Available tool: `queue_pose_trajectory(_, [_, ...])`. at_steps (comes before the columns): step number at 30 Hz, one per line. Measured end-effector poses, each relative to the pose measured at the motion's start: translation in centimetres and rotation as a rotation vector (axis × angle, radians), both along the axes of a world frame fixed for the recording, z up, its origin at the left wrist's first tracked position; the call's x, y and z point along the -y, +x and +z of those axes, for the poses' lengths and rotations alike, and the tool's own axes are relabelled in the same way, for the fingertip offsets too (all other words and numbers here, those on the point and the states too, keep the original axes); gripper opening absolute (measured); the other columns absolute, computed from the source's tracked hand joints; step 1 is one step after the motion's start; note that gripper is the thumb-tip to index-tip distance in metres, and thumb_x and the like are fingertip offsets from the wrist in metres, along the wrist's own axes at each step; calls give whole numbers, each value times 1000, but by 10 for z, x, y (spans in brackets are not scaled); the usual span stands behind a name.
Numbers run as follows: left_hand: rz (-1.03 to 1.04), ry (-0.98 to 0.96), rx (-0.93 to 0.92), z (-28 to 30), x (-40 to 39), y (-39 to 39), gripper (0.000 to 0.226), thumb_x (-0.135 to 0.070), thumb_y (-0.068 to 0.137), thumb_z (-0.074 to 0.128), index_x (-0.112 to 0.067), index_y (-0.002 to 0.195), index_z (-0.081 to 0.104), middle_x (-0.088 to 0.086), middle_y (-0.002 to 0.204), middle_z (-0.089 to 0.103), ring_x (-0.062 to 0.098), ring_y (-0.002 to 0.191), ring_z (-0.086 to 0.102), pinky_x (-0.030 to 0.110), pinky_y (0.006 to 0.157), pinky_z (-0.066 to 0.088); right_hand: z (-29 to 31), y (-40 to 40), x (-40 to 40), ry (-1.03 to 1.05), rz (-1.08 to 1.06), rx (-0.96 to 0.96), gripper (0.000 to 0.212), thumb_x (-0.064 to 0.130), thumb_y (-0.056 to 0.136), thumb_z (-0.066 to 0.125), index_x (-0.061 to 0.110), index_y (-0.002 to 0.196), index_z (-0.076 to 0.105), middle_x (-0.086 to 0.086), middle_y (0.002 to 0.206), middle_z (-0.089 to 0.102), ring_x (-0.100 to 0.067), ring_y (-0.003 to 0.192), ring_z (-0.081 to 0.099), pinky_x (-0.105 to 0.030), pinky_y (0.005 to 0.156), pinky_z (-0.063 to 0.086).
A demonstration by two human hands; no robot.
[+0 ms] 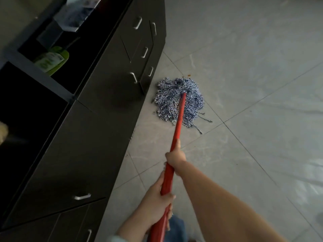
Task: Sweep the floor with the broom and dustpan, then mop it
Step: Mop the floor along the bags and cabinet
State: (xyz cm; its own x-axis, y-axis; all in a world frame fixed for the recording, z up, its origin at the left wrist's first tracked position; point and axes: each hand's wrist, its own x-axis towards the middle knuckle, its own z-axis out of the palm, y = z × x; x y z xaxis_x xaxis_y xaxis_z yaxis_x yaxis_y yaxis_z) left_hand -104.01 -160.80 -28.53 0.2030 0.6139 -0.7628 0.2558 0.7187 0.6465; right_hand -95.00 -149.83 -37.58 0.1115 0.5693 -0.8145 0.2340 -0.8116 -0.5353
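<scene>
A: Mop head (180, 100) lies flat on the grey floor tiles (244, 75), its blue-and-white strings spread out just beside the foot of the dark cabinet run (104, 102). So the mopping step looks to be in hand; no broom shows in this view, and the green thing on the shelf is too blurred to name as a dustpan.

B: And the grip?

A: Both hands are wrapped round the red mop handle (179, 126). The right hand (175, 157) holds further down the shaft with fingers curled about it; the left hand (155, 199) clasps it nearer the body, fingers likewise closed round the shaft.

B: What would make this stroke a good one?

A: A few orange-brown crumbs (187, 76) sit on the tile just beyond the strings, and darker specks (130, 137) lie along the cabinet base. I judge the head should be drawn along that edge, with the strings kept splayed and pressed down by the right hand while the left steers.

B: Any hazard?

A: The handle could knock the white drawer pulls (133, 77) if swung wide. Streaks on the tiles suggest they are wet, so pulling the mop back toward the feet, not pushing grit under the cabinet, seems wiser.
</scene>
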Motion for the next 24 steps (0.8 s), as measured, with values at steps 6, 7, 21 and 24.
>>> queue_pose_trajectory(6, [-139,-52,126,-15,-46,45,82,-3,90,53,-53,146,20,3,57,50,15,46,50,30,46,44,-5,77,-30,-58,-197,160,87,-1,84,39,43,147,-1,-19,94,55,-29,61,61,-33,49,54])
queue_pose_trajectory(7, [-164,-64,138,-14,-54,44,81,-5,90,54,-55,145,22,4,61,51,14,47,50,30,48,45,-5,80,-33,-76,-217,152,88,-1,86,40,44,147,-4,-19,96,54,-28,61,60,-32,47,53])
queue_pose_trajectory(21, [173,-21,78,-26,-194,4,71,-10,93,59,-49,144,28,9,61,52,17,45,51,28,41,45,-21,2,-217,26,243,-3,90,2,89,46,33,149,-13,-24,129,51,-38,107,60,-44,88,53])
queue_pose_trajectory(24, [211,6,57,-26,-231,15,71,-7,94,57,-53,141,31,9,61,51,16,44,50,28,39,45,-24,0,-260,8,347,25,91,7,91,46,29,149,-19,-21,131,52,-34,109,60,-42,87,52])
